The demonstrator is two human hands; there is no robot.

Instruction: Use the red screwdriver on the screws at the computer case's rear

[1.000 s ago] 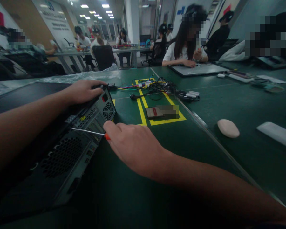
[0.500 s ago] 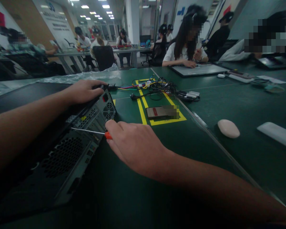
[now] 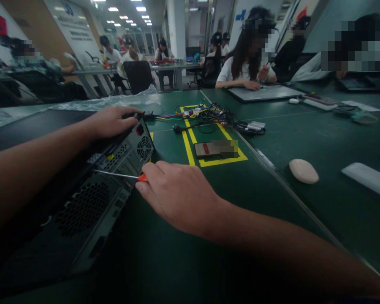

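A black desktop computer case (image 3: 91, 202) lies on its side on the green table (image 3: 209, 253), its rear panel with fan grille facing me. My left hand (image 3: 110, 121) rests curled over the case's top far corner, pressing on it. My right hand (image 3: 177, 194) is closed round a screwdriver (image 3: 123, 175) with an orange handle. Its thin metal shaft points left and its tip meets the rear panel.
A yellow-taped rectangle holds a flat drive (image 3: 213, 149) and a tangle of cables (image 3: 209, 115). A pale oval mouse (image 3: 303, 170) and a white bar (image 3: 367, 179) lie to the right. Crumpled clear plastic (image 3: 114, 100) lies behind the case. Other people sit at tables beyond.
My right hand has shifted slightly on the screwdriver handle, fingers turning it; the shaft stays against the rear panel. The left hand has not moved.
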